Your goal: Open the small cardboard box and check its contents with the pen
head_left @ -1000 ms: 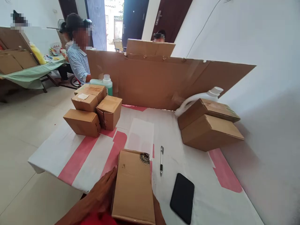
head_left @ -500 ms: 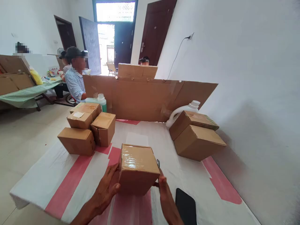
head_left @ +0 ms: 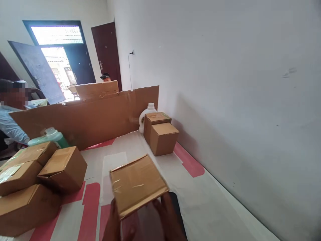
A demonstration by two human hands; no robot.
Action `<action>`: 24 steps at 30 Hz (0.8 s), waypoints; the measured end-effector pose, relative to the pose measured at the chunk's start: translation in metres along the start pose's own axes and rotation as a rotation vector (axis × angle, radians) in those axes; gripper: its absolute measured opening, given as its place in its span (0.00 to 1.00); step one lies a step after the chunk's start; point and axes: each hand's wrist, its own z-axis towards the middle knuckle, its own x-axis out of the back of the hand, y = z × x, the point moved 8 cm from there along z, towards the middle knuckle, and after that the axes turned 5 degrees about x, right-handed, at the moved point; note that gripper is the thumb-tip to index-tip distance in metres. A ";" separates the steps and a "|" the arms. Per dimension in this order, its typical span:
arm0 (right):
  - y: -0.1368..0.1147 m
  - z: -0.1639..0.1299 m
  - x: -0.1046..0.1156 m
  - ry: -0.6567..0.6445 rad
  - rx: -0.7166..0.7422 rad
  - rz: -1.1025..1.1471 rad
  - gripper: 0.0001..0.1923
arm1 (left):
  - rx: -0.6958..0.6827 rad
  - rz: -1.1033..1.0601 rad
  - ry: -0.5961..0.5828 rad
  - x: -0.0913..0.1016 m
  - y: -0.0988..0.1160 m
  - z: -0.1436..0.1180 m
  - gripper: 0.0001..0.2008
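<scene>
A taped cardboard box (head_left: 137,184) is held between my two hands over the near middle of the table, tilted and turned. My left hand (head_left: 115,222) grips its lower left side, with the thumb toward me. My right hand (head_left: 167,214) grips the near right corner. The box hides part of the fingers of both hands. A black phone (head_left: 177,209) lies on the table just beside my right hand and is partly covered by it.
Several cardboard boxes (head_left: 27,204) are grouped at the left, near a green-liquid jug (head_left: 54,136). Two boxes (head_left: 164,137) and a white jug (head_left: 150,107) stand by the right wall. A cardboard partition (head_left: 100,115) crosses the far edge. A person (head_left: 11,117) sits at far left.
My view has swung to the right. The box has been turned and tilted in my hands, so its top face now shows more. Both hands have stayed on it.
</scene>
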 end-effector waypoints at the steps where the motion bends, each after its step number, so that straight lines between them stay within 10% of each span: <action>1: -0.005 0.012 0.026 0.065 0.043 -0.043 0.44 | -0.041 -0.062 -0.057 -0.017 0.014 0.016 0.41; 6: -0.016 0.079 0.135 0.249 0.159 -0.138 0.45 | -0.153 -0.356 -0.391 -0.111 0.082 0.102 0.44; 11: 0.000 0.145 0.180 0.283 0.117 -0.235 0.48 | -0.139 -0.368 -0.496 -0.177 0.099 0.171 0.48; 17: 0.023 0.163 0.188 0.279 0.106 -0.267 0.41 | -0.056 -0.343 -0.385 -0.194 0.073 0.211 0.51; 24: 0.041 0.133 0.194 0.444 0.157 -0.512 0.44 | -0.101 -0.284 -0.449 -0.211 0.053 0.253 0.82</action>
